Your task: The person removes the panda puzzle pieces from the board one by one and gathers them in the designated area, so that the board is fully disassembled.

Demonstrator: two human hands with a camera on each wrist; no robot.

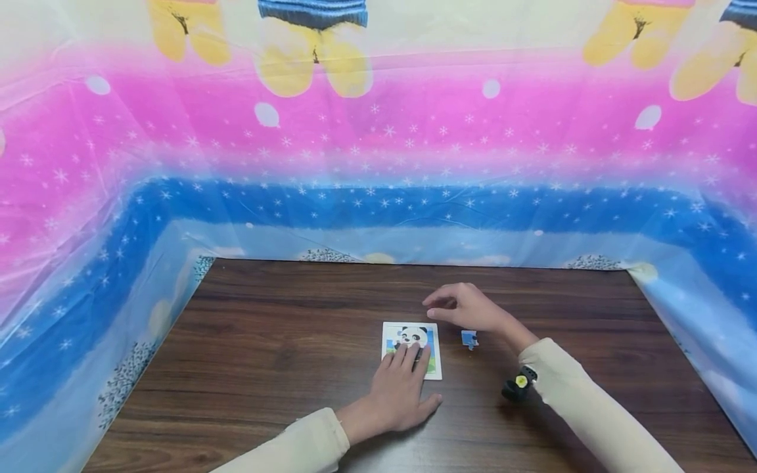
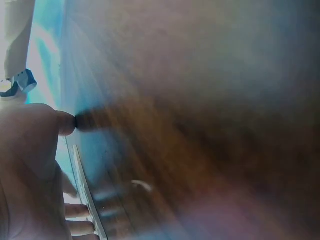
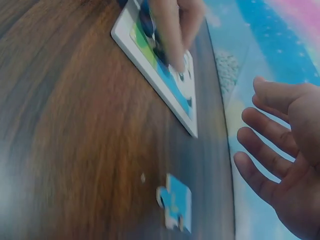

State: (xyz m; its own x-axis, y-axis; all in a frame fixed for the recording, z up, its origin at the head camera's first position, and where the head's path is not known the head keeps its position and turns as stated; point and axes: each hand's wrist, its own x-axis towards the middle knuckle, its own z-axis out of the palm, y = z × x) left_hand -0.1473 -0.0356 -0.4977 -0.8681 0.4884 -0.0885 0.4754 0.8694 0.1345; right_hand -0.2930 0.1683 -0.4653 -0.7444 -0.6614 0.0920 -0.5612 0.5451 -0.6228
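A small jigsaw puzzle (image 1: 438,358) in a white frame, with a panda picture, lies flat on the table. My left hand (image 1: 397,397) rests its outstretched fingers over the lower part of the picture, hiding some of it; the thumb points out to the right. Beside the frame, on its right, lies a loose blue puzzle piece (image 1: 469,339), also visible in the right wrist view. My right hand (image 1: 473,309) hovers just beyond that piece, fingers loosely bent with nothing between them. In the right wrist view its palm and spread fingers (image 3: 267,132) show no contact with the piece.
The dark wood-grain table (image 1: 284,315) carries the puzzle near its middle. A printed cloth curtain (image 1: 378,203) in pink and blue stands along the back and both sides. A black band with a yellow-centred device (image 1: 520,381) is at the right wrist.
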